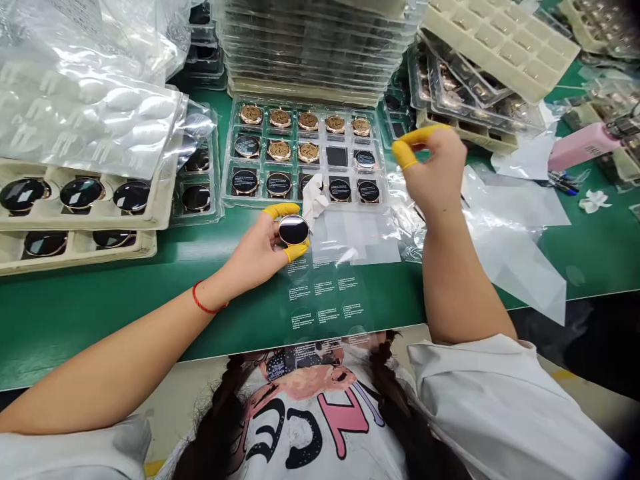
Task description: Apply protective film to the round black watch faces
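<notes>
Head: watch case pinched in left grip.

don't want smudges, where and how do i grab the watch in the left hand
Pinch the watch by its rim, probably best from the right: the left hand grips it from the left, finger above, thumb below, leaving the right edge bare. Its round glass faces the camera, so a rim grip should miss it.

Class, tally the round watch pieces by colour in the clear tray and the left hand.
Gold pieces in the clear tray: 7
Dark pieces in the tray: 7, one partly behind tissue
Dark held piece in the left hand: 1
Total: 15
</notes>
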Demonstrator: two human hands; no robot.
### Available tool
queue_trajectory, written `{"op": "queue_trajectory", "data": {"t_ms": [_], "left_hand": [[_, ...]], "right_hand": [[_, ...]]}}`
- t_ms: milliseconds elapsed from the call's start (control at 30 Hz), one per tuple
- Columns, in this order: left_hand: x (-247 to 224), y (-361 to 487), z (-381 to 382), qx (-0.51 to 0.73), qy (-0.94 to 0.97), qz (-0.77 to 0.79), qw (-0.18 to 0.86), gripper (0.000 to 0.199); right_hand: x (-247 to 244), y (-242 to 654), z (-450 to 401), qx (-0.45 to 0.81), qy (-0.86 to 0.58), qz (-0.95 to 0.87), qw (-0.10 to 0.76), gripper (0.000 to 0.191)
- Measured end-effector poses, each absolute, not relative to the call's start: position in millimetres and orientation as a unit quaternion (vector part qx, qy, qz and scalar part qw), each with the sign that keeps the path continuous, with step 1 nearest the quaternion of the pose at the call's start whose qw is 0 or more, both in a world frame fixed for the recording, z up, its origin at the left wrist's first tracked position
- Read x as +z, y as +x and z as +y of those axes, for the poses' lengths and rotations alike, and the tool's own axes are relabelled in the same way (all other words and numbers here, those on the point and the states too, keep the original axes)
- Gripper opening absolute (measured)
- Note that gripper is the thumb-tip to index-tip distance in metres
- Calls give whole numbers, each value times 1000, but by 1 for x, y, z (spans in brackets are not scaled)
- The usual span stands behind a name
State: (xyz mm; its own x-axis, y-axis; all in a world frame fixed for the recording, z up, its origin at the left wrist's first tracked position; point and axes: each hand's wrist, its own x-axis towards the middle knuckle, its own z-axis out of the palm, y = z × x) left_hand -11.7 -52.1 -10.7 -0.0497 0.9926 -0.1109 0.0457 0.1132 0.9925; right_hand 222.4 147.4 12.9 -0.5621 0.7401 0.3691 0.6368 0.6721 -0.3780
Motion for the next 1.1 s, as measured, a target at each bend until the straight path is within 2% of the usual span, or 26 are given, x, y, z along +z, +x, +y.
{"op": "queue_trajectory", "data": {"t_ms": [67,167,233,333,467,567,667,833,1100], "left_hand": [[-10,-10,-53,467,476,547,506,53],[-7,-8,-53,462,479,543,512,52],[-5,-8,-53,462,475,541,518,52],[-2,-9,-53,471,466,531,528,52],[-3,-13,-55,466,487,529,516,54],[-6,-15,-56,440,519,549,485,52],[-6,-13,-56,452,517,542,485,47],[-2,-9,-55,489,463,527,519,57],[-10,-15,-54,481,515,527,474,53]], "right_hand": [[11,186,113,116,-386,-877,263,28],[0,142,76,139,-364,-897,207,25],[-3,133,65,143,-367,-900,186,19],[7,143,55,159,-353,-899,204,21],[21,156,32,179,-228,-927,237,16],[9,148,24,185,-134,-946,230,15],[-4,139,33,186,-157,-942,231,19],[-5,147,39,182,-233,-918,264,26],[-21,140,26,51,-161,-937,307,20]]}}
